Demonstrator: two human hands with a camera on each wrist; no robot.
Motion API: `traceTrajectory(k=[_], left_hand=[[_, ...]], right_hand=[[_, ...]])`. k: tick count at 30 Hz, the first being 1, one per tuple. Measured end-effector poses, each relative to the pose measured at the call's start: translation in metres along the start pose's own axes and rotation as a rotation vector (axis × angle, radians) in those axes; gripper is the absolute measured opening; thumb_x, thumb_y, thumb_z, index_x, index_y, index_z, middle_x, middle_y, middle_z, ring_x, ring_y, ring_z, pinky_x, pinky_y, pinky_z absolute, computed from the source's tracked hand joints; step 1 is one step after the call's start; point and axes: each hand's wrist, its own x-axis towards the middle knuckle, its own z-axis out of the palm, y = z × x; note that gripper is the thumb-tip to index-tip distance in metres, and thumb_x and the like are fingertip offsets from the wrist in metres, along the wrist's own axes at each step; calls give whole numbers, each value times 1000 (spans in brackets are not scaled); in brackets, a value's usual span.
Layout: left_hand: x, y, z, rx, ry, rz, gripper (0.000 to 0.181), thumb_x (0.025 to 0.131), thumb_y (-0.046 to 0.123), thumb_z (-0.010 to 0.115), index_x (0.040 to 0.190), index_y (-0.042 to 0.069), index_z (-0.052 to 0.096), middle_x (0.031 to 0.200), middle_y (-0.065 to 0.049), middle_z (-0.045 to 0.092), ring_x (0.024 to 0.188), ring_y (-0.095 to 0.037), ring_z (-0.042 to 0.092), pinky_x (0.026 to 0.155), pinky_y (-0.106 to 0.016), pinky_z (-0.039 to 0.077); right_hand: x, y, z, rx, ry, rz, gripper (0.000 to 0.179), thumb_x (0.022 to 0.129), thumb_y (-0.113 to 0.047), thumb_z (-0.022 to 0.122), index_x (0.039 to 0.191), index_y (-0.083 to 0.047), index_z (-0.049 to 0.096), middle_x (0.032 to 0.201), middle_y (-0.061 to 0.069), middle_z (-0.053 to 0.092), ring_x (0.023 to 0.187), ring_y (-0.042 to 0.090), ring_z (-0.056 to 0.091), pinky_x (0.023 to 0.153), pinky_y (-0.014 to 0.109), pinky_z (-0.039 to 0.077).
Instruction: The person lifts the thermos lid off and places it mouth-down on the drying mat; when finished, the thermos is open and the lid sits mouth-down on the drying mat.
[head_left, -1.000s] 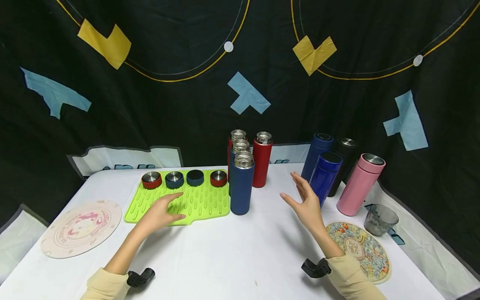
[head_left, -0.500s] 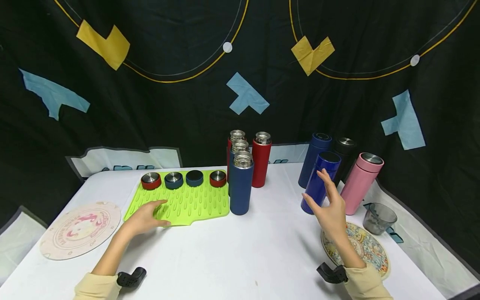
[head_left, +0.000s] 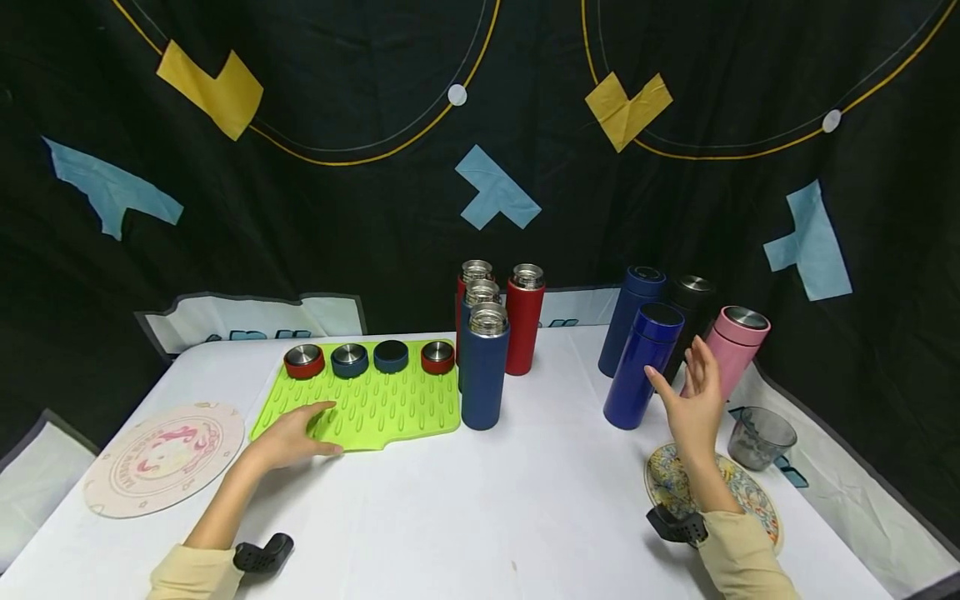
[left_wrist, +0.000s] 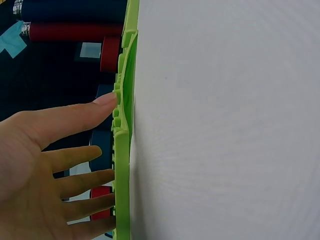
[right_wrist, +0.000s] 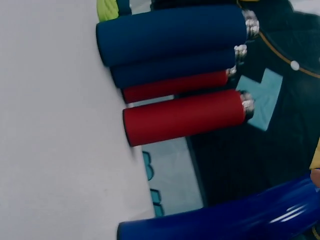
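Observation:
My left hand (head_left: 288, 439) is spread over the near left part of a lime-green draining mat (head_left: 405, 417). In the left wrist view, its thumb and fingertips are right by the mat's edge and hold nothing. Several red and blue bottle caps (head_left: 349, 360) sit along the mat's far side. My right hand (head_left: 695, 412) is raised between a glossy blue thermos (head_left: 636, 375) and a pink thermos (head_left: 738, 346). Its parted fingers overlap the pink one in the head view; whether they touch it, I cannot tell. The right wrist view shows the glossy blue thermos (right_wrist: 220, 220) and only a fingertip.
Two red and two blue uncapped flasks (head_left: 483, 375) stand mid-table. Behind the glossy thermos are a dark blue thermos (head_left: 633, 312) and a black one (head_left: 692, 292). A patterned round mat (head_left: 667, 483) and grey cup (head_left: 761, 437) lie right, a pink-printed round mat (head_left: 161, 467) left.
My right hand has moved right, from before the glossy blue thermos to in front of the pink one. The left hand drew back leftward, then stayed put. The bottles have not moved.

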Motion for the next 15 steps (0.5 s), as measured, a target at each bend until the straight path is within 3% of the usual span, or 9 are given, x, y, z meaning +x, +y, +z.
traceTrajectory(k=[9,15], left_hand=[[-2,2,0,0,-8,4,81,73,26,83,132,-14,46,132,-37,45,123,-55,39,99,-63,35],[-1,0,1,-2,-14,12,81,73,26,83,133,-13,46,133,-37,45,123,-54,40,100,-63,35]], right_hand=[[6,26,7,-33,-75,133,89,80,-7,79,152,-9,26,153,14,31,140,29,31,114,37,25],[4,11,15,-48,-113,158,88,81,0,75,151,1,21,151,25,28,138,39,29,112,50,25]])
